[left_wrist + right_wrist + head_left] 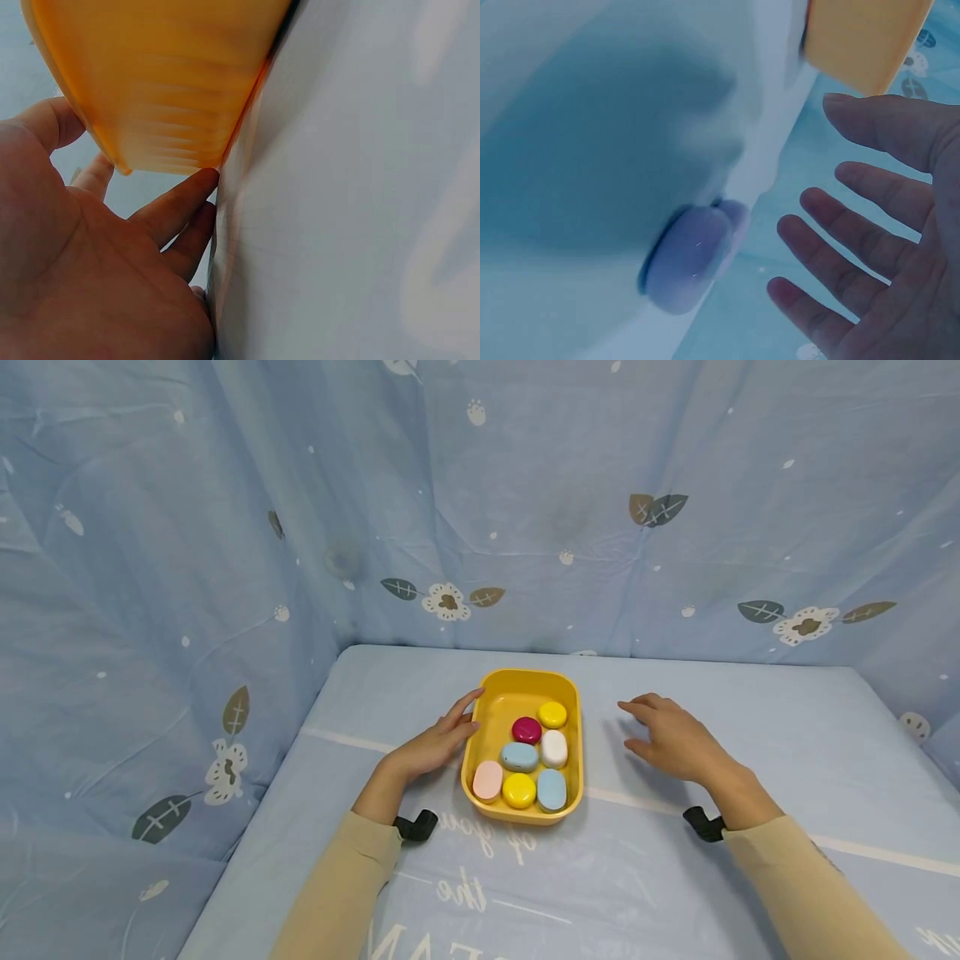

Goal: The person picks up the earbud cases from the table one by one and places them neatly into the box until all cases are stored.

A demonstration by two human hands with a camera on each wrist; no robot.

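Observation:
A yellow tray point(525, 676) holds several small rounded cases. They are a yellow one point(552, 715), a dark magenta one point(527, 731), a white one point(554, 748), two light blue ones point(519, 757), a pink one point(488, 781) and another yellow one point(519, 791). My left hand point(435, 745) touches the tray's left wall with extended fingers, thumb and index at the rim in the left wrist view. Right of the tray, my right hand point(672, 739) hovers with spread fingers and holds nothing. Two purple rounded pieces point(688, 259) lie near it in the right wrist view, hidden in the head view.
Pale blue cloth point(600, 893) with white lettering covers the table. A blue patterned curtain point(540, 527) rises behind the table and along its left side. Black wrist mounts point(416, 825) sit at both of my wrists.

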